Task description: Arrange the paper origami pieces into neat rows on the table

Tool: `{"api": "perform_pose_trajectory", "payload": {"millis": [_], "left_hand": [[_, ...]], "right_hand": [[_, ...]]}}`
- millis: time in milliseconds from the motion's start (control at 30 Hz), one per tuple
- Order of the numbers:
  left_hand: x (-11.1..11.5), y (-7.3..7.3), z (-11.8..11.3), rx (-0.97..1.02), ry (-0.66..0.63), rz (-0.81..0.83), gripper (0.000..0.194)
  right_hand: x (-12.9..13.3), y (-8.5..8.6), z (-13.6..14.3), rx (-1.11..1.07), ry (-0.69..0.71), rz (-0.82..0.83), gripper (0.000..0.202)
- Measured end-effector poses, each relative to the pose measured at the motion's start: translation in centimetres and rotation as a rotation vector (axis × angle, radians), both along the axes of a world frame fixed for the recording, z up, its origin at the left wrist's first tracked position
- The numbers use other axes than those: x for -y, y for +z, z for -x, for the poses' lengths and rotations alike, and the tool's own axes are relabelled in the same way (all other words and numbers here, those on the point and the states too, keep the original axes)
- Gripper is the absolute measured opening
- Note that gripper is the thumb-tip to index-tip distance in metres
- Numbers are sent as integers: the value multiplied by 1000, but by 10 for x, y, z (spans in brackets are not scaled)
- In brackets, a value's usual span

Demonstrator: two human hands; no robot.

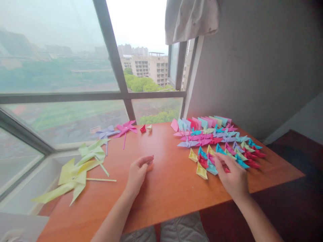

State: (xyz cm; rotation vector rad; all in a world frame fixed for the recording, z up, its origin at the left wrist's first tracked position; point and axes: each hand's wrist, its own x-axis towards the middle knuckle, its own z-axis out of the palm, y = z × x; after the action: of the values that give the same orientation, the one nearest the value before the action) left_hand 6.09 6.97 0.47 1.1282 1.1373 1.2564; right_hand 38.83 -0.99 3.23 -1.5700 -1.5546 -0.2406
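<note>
My left hand (138, 173) rests low over the middle of the wooden table, thumb against curled fingers, with no object showing in it. Over the near rows of folded paper boats on the right is my right hand (233, 174), its thumb and forefinger closed together. A bit of red paper (226, 170) shows under its fingers; whether it is held or lies behind cannot be made out. Beside that hand sit a yellow paper boat (202, 171) and a light blue paper boat (212, 167). A red paper boat (143, 129) and a pale paper boat (149, 128) stand apart near the window.
Paper pinwheels on sticks, a yellow one (73, 179), a green one (92, 152), a purple one (106, 132) and a pink one (125, 127), lie along the left. Behind the boats are rows of folded paper cranes (189, 143). The table (171, 188) meets a window and a grey wall.
</note>
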Motion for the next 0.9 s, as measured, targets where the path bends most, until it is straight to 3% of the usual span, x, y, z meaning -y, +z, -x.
{"api": "perform_pose_trajectory", "payload": {"millis": [167,333,500,633,733,900], "left_hand": [[-7,1,2,-68,13,-42,22],[-33,6,17,-183,78,-136,28],[-83,19,35,-456,209,-231,39],[-130,26,35,-693,253,-257,24],[-159,25,33,-847,242,-244,16],[-184,18,32,-1021,175,-234,28]], "right_hand": [[-26,-11,97,-152,370,150,26],[-43,-37,150,-187,535,340,26],[-44,-47,156,-180,550,378,24],[-45,-48,152,-226,551,388,22],[-47,-49,152,-263,557,404,21],[-49,-52,153,-302,553,435,21]]}}
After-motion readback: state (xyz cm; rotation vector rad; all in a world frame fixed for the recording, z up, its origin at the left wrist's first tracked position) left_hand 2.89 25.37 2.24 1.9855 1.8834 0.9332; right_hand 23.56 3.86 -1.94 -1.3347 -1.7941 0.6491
